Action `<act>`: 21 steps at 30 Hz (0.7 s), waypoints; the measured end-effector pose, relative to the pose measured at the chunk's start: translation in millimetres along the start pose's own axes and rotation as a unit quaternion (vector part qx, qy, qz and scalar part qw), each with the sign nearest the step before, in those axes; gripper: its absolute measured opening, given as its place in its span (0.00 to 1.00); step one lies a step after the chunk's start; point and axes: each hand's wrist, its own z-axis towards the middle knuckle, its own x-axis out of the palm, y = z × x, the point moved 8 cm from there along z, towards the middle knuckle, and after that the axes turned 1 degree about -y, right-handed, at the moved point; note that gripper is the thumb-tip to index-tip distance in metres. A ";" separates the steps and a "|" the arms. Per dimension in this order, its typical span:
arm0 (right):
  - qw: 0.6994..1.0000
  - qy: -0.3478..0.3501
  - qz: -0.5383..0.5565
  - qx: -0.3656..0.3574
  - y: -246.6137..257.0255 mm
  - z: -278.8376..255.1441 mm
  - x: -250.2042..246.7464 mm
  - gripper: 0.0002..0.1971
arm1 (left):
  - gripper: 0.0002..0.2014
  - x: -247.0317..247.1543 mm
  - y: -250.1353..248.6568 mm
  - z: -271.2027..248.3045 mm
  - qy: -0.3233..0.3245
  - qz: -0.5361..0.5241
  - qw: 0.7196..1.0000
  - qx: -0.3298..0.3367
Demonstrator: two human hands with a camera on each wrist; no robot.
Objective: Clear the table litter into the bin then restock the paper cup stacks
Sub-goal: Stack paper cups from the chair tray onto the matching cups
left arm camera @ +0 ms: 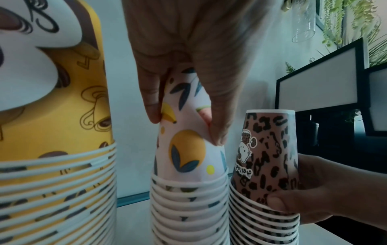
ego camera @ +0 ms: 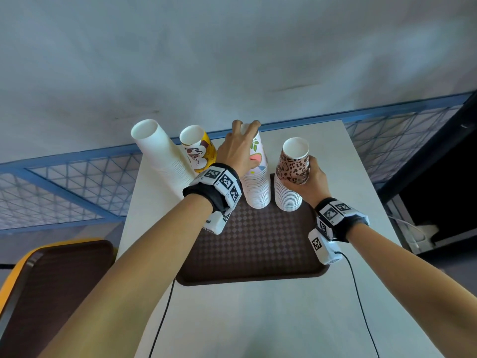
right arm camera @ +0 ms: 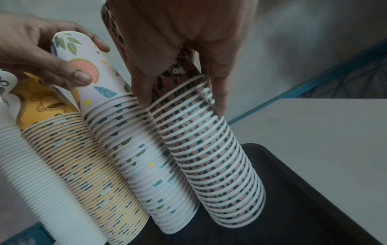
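Four stacks of upside-down paper cups stand in a row at the table's far end. My left hand (ego camera: 247, 143) grips the top cup of the fruit-print stack (ego camera: 258, 184), fingers over its base and thumb on its side; the left wrist view shows the left hand (left arm camera: 184, 127) pinching that fruit-print cup (left arm camera: 188, 157). My right hand (ego camera: 299, 174) curls round the top cup of the leopard-print stack (ego camera: 289, 195). In the right wrist view my right hand (right arm camera: 182, 102) grips just above the leopard-print stack's (right arm camera: 209, 157) rims. Both stacks stand on the brown tray (ego camera: 253, 254).
A plain white stack (ego camera: 162, 161) and a yellow coffee-print stack (ego camera: 200, 153) stand left of my left hand. The white table (ego camera: 258, 319) ends at a blue mesh railing (ego camera: 77, 182). A yellow chair (ego camera: 15, 275) carrying a brown tray sits lower left. Cables trail from both wrists.
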 end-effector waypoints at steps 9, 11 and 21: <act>1.000 0.002 -0.001 -0.010 3.8 17.4 6.1 0.41 | 0.36 -2.6 16.6 8.2 0.002 -0.011 0.999 -0.039; 1.000 0.002 -0.001 -0.012 4.7 18.5 7.4 0.41 | 0.36 -3.0 18.4 8.3 0.003 -0.015 0.999 -0.043; 1.000 0.015 -0.007 -0.002 1.8 20.3 10.9 0.41 | 0.33 -5.9 21.6 10.1 0.036 -0.047 0.996 -0.063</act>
